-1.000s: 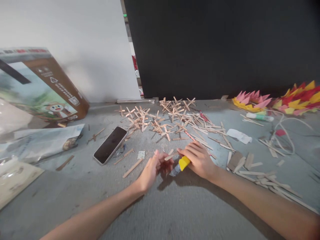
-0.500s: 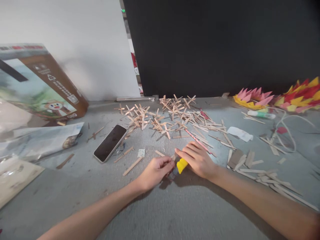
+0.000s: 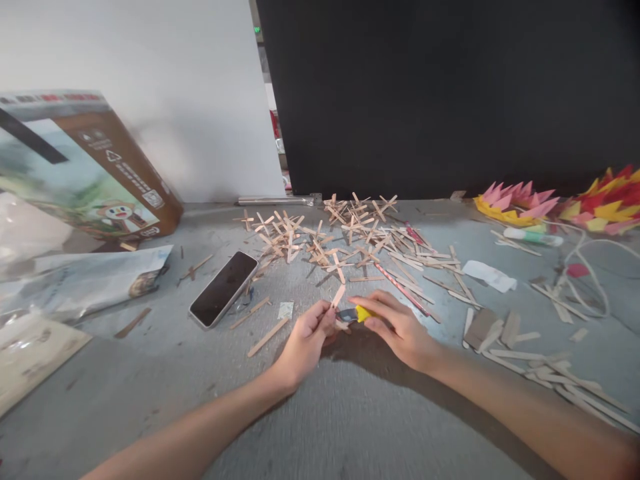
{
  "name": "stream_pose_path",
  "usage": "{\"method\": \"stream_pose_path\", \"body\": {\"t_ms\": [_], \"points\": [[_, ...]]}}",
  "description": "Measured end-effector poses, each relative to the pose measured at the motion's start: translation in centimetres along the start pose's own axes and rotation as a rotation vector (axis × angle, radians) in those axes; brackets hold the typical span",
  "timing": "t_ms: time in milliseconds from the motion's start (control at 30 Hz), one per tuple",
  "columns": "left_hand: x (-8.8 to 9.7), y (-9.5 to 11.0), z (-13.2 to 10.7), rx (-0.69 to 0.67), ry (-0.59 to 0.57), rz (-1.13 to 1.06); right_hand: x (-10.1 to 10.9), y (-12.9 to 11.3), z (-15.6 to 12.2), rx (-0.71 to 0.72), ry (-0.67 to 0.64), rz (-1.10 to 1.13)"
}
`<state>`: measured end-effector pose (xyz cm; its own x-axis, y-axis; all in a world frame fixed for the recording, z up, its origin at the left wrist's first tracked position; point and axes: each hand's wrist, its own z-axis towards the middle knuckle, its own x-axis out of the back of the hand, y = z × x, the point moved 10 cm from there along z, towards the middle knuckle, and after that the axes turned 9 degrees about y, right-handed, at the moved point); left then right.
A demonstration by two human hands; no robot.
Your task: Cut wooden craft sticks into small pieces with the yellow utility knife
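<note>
My left hand (image 3: pixel 307 337) is closed, its thumb and fingers pinching a wooden craft stick (image 3: pixel 339 295) that points up and away from me. A second pale stick end shows just below the fingers. In my right hand (image 3: pixel 407 333) is a utility knife with a yellow handle (image 3: pixel 364 313). Its grey blade part (image 3: pixel 347 315) reaches left to the sticks at my left fingertips. Whether the blade's edge is in the wood cannot be made out. Just beyond the hands lies a heap of crossed craft sticks (image 3: pixel 334 265).
A phone (image 3: pixel 224 290) lies left of my hands, near a brown printed bag (image 3: pixel 120 193) and plastic packets. On the right are loose flat sticks (image 3: pixel 520 353), a white paper scrap (image 3: pixel 489 275), a glue stick (image 3: pixel 533 237), a white cable and spiky paper crowns (image 3: pixel 517 203).
The knife has turned from slanting down to nearly level, and its grey part now shows clearly. The stick in my left hand has come up into view. My right hand has shifted slightly right.
</note>
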<state>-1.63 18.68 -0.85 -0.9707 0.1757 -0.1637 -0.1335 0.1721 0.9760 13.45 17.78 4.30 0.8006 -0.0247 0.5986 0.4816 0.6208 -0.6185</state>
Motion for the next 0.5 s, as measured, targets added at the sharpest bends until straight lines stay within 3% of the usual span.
{"method": "stream_pose_path", "body": {"t_ms": [500], "points": [[-0.4,0.7,-0.3,-0.035,-0.017,-0.011,-0.2,0.8,0.0,-0.105,-0.002,-0.02]]}}
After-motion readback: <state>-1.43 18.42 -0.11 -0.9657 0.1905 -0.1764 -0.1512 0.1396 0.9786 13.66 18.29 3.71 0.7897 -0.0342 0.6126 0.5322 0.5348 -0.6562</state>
